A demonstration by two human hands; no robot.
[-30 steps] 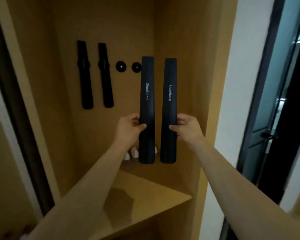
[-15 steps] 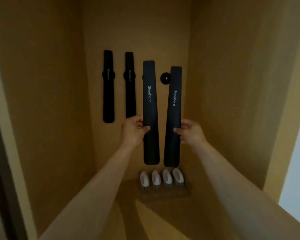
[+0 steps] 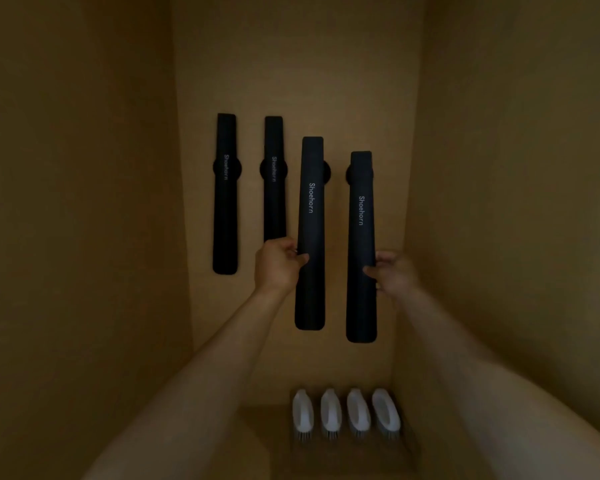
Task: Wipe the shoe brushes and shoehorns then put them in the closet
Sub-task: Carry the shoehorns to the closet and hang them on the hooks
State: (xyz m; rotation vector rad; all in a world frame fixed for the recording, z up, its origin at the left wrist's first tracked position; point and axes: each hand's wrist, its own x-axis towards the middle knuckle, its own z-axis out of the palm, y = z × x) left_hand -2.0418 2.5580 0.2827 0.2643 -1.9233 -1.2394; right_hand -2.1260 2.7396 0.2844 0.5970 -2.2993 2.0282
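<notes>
1. Head view shows your left hand [image 3: 279,266] curled round the left edge of a shoehorn [image 3: 310,233], thumb across its front, fingers behind it; the grip sits a little below the middle of the blade.
2. Your right hand [image 3: 394,271] pinches the right edge of a second shoehorn [image 3: 361,247] the same way, thumb in front and fingers wrapped behind, again below the middle.
3. You hold both upright and side by side, apart from each other, the right one set slightly lower. Each is a long, flat, matte black strip, narrower at the squared top and widening to a rounded lower end, with "Shoehorn" printed in pale letters down the upper half.
4. Behind each top end a round black mount [image 3: 326,174] peeks out on the back wall [image 3: 291,64]; whether either strip touches its mount, you cannot tell.
5. Left of your hands, two hung shoehorns [image 3: 225,202] sit upright on the same wall, each crossing a round black mount; your left hand covers the lower end of the nearer one.
6. Below, four brushes [image 3: 345,414] stand in a tight row against the back wall on the shelf [image 3: 274,445], with smooth white oval backs up and dark bristles down.
7. Closet walls and shelf are plain tan board with a dull, faintly grained face.
</notes>
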